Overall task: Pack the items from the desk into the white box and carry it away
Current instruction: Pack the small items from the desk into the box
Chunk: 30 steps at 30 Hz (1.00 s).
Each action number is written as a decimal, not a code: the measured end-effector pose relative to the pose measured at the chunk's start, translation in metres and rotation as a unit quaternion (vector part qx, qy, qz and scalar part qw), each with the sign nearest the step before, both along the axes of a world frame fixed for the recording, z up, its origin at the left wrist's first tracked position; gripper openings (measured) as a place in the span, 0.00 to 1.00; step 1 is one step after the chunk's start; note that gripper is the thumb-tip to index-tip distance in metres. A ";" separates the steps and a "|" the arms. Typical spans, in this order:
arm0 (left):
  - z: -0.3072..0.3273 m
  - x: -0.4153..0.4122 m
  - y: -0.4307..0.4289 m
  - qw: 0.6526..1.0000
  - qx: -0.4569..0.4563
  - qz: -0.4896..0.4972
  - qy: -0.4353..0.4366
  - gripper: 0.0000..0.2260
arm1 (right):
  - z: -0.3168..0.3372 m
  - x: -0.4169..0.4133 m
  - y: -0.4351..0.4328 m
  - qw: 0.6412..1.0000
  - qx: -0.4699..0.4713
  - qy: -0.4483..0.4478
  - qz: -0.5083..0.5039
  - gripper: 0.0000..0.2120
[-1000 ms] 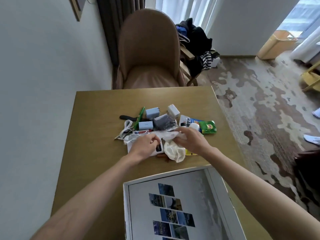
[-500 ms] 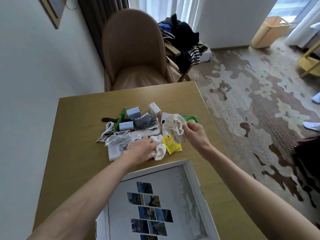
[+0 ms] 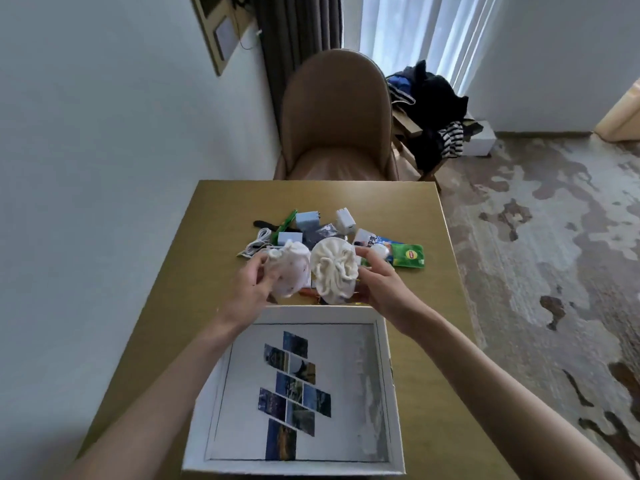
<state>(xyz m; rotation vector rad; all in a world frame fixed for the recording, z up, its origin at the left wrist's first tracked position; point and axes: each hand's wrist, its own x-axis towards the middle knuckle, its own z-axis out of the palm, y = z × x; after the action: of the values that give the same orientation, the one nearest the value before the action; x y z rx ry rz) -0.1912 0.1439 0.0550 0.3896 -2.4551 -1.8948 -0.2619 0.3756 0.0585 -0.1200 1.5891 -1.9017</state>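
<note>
The open white box (image 3: 384, 368) lies on the near part of the wooden desk (image 3: 166, 306), photo tiles printed on its floor. My left hand (image 3: 251, 289) grips a small white dotted cloth bundle (image 3: 289, 268). My right hand (image 3: 377, 282) grips a cream ruffled cloth bundle (image 3: 334, 268). Both bundles are held side by side just above the box's far edge. Behind them lies a pile: white chargers (image 3: 345, 220), a pale blue plug (image 3: 307, 220), white cables (image 3: 258, 242), a green tea packet (image 3: 408, 255).
A brown padded chair (image 3: 337, 119) stands at the desk's far side. Clothes are heaped on a wooden stand (image 3: 433, 112) to its right. The white wall runs along the left, patterned carpet spreads on the right.
My left hand has lifted the dotted bundle off the desk. Both hands have come together with their bundles over the box's far edge. The camera has tilted and shifted.
</note>
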 end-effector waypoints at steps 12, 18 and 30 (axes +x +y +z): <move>-0.008 0.126 -0.007 0.971 0.151 0.178 -0.046 0.14 | -0.002 0.063 -0.077 0.967 0.102 0.078 0.219 0.08; -0.031 0.138 -0.018 0.970 0.165 0.109 -0.145 0.12 | -0.023 0.089 -0.084 0.938 0.176 0.072 0.289 0.07; -0.031 0.099 -0.018 0.953 -0.201 -0.091 -0.207 0.09 | -0.047 0.108 -0.088 0.969 0.181 0.011 0.167 0.25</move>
<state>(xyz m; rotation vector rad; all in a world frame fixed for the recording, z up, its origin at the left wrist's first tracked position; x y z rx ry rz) -0.0919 0.1259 0.0239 0.6128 -3.1598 -1.4107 -0.1540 0.2871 0.0117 -0.2366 1.7774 -1.3377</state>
